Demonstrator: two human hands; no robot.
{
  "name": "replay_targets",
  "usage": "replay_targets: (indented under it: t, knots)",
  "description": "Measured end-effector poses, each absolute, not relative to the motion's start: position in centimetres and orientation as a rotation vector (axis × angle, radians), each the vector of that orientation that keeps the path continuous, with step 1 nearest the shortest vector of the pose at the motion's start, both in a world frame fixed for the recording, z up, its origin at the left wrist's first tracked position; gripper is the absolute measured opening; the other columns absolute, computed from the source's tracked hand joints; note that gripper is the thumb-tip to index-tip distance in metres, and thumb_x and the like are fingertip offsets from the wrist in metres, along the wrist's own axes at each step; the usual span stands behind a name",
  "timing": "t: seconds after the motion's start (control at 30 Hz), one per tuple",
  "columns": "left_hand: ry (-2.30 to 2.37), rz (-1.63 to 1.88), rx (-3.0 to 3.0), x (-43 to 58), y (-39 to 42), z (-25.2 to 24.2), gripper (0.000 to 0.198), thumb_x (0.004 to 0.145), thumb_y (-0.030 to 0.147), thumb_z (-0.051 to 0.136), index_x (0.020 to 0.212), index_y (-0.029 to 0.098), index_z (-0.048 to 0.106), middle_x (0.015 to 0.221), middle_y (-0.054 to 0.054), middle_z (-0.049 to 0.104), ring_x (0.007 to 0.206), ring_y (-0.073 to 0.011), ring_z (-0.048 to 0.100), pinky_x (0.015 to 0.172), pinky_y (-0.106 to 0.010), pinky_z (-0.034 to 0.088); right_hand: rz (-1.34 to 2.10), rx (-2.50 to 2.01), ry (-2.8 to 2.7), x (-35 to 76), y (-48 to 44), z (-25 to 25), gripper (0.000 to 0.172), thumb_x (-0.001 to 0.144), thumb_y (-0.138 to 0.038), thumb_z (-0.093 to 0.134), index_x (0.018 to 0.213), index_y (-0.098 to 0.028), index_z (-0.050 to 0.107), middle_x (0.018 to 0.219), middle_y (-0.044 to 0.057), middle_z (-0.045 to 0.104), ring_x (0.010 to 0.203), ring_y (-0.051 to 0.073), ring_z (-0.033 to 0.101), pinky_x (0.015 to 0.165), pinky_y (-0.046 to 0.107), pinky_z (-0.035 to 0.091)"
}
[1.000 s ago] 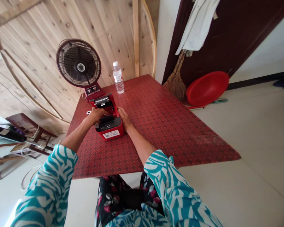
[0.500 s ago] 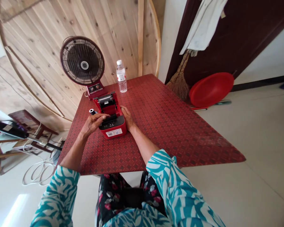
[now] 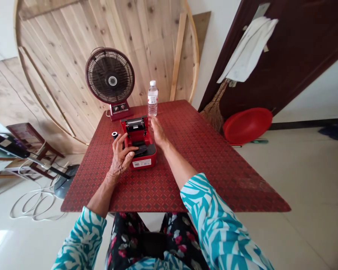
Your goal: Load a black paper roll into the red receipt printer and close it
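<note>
**Label printer [image 3: 142, 162] sat open, left fingers on it!**

Red plastic body square on the table, lid standing up at the back, and that looked a light, stiff little machine, though the raised lid and its roller [image 3: 135, 125] seemed the fragile part. Best hold looked to be the sides of the base, well clear of the hinge. The left hand [image 3: 121, 157] lay half open, fingertips resting on the dark front section, no real grip. The right hand [image 3: 159, 131] was open, fingers stretched out, just beside the printer and holding nothing. A small dark roll [image 3: 114, 135] stood just left of the printer on the red patterned table [image 3: 211, 180]. Farther back, a desk fan [image 3: 109, 77] and a water bottle [image 3: 152, 98] stood at the far edge!
</note>
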State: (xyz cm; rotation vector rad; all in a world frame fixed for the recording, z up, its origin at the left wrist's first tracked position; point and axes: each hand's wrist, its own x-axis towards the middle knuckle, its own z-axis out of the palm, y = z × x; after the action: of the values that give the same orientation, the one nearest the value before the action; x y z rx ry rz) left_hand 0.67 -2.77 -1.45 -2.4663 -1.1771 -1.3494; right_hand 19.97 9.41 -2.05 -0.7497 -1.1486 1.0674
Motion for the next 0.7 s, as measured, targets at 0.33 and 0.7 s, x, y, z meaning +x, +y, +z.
replay_targets:
  t: [0.33, 0.7]
  knots:
    - [-1.154, -1.399, -2.299, 1.0, -2.9, -1.7, 0.036, 0.095, 0.048, 0.049, 0.090, 0.024, 0.075, 0.158, -0.005, 0.034, 0.146, -0.0348, 0.024, 0.117, -0.060, 0.023, 0.877, -0.840, -1.154, 20.5, 5.2, -3.3, 0.054, 0.086, -0.071, 0.040, 0.084, -0.025, 0.068, 0.117, 0.005, 0.068, 0.125, 0.024, 0.056, 0.113, 0.047, 0.039]
    - [-1.220, -1.348, -2.548, -0.4, -2.6, -2.9, 0.099, 0.075, 0.084, 0.048, 0.148, 0.020, 0.033, 0.141, -0.020, 0.050, 0.137, -0.0354, 0.042, 0.112, -0.054, 0.035, 0.695, -0.874, -1.210, 19.9, 3.0, -5.1, 0.051, 0.090, -0.067, 0.035, 0.083, -0.027, 0.065, 0.116, 0.005, 0.066, 0.117, 0.021, 0.057, 0.110, 0.043, 0.041]
